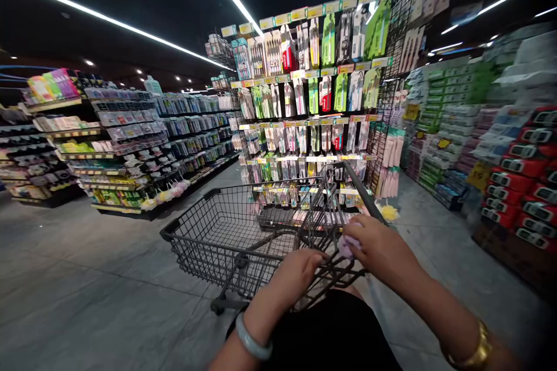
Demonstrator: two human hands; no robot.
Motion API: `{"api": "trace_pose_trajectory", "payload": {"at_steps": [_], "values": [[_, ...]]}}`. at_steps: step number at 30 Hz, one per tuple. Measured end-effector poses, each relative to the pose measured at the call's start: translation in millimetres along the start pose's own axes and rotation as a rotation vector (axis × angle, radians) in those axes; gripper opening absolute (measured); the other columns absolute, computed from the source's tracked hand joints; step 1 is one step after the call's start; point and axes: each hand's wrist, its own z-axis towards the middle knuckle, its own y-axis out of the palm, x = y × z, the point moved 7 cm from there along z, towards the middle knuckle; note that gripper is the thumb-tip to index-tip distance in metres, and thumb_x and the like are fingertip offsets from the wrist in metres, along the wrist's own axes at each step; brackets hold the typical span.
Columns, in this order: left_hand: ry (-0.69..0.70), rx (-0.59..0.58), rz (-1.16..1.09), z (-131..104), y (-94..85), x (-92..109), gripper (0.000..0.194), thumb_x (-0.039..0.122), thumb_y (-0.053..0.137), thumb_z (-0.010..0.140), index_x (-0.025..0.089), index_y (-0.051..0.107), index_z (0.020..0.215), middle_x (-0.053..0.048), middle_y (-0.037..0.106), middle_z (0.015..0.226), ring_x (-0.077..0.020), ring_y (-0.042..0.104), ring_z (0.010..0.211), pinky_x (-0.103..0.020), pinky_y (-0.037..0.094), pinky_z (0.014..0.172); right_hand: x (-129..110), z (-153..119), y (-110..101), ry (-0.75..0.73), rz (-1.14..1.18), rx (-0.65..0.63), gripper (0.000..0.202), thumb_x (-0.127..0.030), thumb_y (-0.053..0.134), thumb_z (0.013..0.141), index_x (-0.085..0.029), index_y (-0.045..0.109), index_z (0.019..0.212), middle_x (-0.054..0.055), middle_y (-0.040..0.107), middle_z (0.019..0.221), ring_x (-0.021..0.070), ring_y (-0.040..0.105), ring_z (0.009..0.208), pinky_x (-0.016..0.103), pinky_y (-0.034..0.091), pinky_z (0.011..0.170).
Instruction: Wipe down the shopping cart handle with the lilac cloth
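A dark grey wire shopping cart [226, 261] stands right before me, turned sideways, its basket to the left and its handle bar [368, 194] to the right. My left hand [293, 278] has its fingers curled over the near edge of the cart's rear part; the fingertips are partly hidden. Close to the handle's near end, my right hand [378, 243] is closed around a small, soft, pale purple bunched item [347, 245], whose kind I cannot make out. No goods show in the cart's basket.
Ahead is a display rack [313, 93] hung with packaged toothbrushes. Stocked shelves [126, 139] line the left side. At the right stand stacks of red packages [522, 185] and a green package pile [435, 110]. Grey floor [100, 301] runs between them.
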Motion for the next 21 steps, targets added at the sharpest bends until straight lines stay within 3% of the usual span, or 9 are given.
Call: {"api": "trace_pose_trajectory", "payload": {"at_steps": [5,7,10,14,21], "values": [[-0.195,0.041,0.310,4.8,-45.1,-58.2,0.055,0.053,0.028,0.101,0.022,0.071,0.113,-0.008,0.073,0.110,-0.0238,0.064,0.104,-0.037,0.040,0.100,35.0,19.9,7.2,0.122,-0.127,-0.103,0.016,-0.018,0.053,0.084,-0.024,0.065,0.093,0.004,0.061,0.098,0.0184,0.059,0.086,0.026,0.031,0.063],[-0.256,0.023,0.419,2.9,-50.9,-82.2,0.058,0.058,0.027,0.099,0.022,0.072,0.110,-0.008,0.073,0.108,-0.0254,0.064,0.104,-0.040,0.037,0.103,43.5,26.7,9.8,0.122,-0.151,-0.126,0.018,-0.019,0.053,0.084,-0.023,0.066,0.096,0.005,0.062,0.099,0.0190,0.060,0.090,0.026,0.032,0.065],[-0.337,-0.097,0.511,2.1,-42.9,-109.1,0.075,0.067,0.017,0.096,0.020,0.075,0.099,-0.012,0.074,0.097,-0.0290,0.067,0.097,-0.040,0.044,0.091,53.8,36.5,14.0,0.140,-0.175,-0.150,0.020,-0.020,0.053,0.084,-0.023,0.066,0.098,0.005,0.062,0.100,0.0190,0.060,0.093,0.025,0.033,0.066],[-0.393,-0.214,0.524,8.1,-29.4,-121.2,0.093,0.079,0.006,0.087,0.017,0.075,0.083,-0.015,0.073,0.085,-0.0316,0.069,0.086,-0.039,0.049,0.076,62.7,47.4,17.6,0.226,-0.230,-0.165,0.018,-0.022,0.052,0.086,-0.023,0.066,0.097,0.007,0.063,0.101,0.0203,0.062,0.091,0.025,0.033,0.064],[-0.389,-0.196,0.494,23.1,-24.4,-119.5,0.101,0.091,0.007,0.076,0.016,0.074,0.073,-0.016,0.073,0.082,-0.0301,0.069,0.080,-0.038,0.051,0.074,76.6,62.0,19.9,0.287,-0.287,-0.149,0.022,-0.026,0.051,0.088,-0.023,0.068,0.101,0.008,0.065,0.102,0.0204,0.064,0.092,0.026,0.037,0.068]]}}
